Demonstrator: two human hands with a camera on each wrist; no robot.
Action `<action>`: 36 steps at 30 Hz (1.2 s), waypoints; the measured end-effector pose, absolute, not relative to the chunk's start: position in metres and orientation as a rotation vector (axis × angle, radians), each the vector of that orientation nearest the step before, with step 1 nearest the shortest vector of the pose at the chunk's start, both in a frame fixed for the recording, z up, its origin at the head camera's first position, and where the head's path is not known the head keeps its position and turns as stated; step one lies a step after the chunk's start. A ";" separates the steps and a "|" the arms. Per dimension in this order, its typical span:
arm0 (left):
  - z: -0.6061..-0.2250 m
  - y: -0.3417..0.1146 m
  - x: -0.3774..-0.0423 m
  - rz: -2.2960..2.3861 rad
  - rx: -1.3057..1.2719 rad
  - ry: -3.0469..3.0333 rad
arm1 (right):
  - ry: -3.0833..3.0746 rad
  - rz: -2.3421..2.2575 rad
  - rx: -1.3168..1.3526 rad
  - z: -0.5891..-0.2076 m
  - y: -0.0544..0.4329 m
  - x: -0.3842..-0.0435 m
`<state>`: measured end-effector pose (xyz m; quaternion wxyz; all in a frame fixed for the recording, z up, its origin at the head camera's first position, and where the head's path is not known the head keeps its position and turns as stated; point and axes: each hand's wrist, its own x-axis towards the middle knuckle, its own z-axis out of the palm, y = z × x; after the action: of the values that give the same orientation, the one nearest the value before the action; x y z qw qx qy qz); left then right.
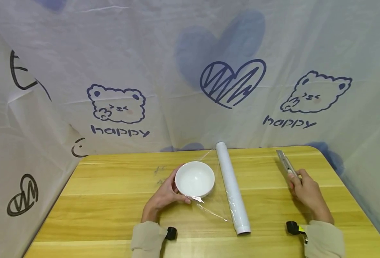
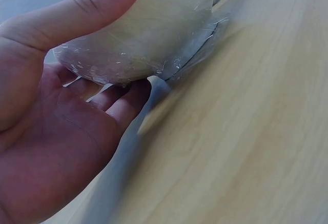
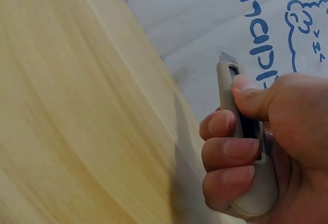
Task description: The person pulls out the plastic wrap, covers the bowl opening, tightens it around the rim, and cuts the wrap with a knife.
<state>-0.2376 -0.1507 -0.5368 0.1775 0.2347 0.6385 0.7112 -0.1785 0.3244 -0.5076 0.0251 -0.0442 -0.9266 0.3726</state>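
Clear film (image 1: 219,200), seemingly continuous, spans from a cylindrical roll (image 1: 232,188) to the glossy white bowl (image 1: 195,179) grasped by the left grip (image 1: 166,194) over the wood-grained worktop (image 1: 106,200), the right grip (image 1: 308,191) clasping a utility knife (image 1: 285,162).

Wooden table (image 1: 106,200) before pale cloth (image 1: 164,46) with hearts (image 1: 233,84) and bears (image 1: 117,104)

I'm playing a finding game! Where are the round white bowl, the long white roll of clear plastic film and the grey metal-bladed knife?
Round white bowl (image 1: 195,179), head view: middle of its inside.
White film roll (image 1: 232,188), head view: halfway along it.
Grey knife (image 3: 250,126), right wrist view: handle's dark slot.
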 end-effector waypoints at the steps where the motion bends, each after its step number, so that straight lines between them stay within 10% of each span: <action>1: -0.536 -0.151 -0.237 2.012 0.664 1.807 | -2.876 1.154 -0.150 -0.507 0.325 -0.178; 25: -0.531 -0.152 -0.235 2.013 0.643 1.778 | -2.816 0.983 -0.623 -0.498 0.327 -0.169; 36: -0.509 -0.157 -0.230 2.037 0.563 1.942 | -2.706 1.551 -0.322 -0.477 0.289 -0.180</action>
<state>-0.2300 -0.1570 -0.5091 0.1353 0.1945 0.6703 0.7032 -0.1799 0.2892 -0.4774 0.0031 -0.1026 -0.8629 0.4948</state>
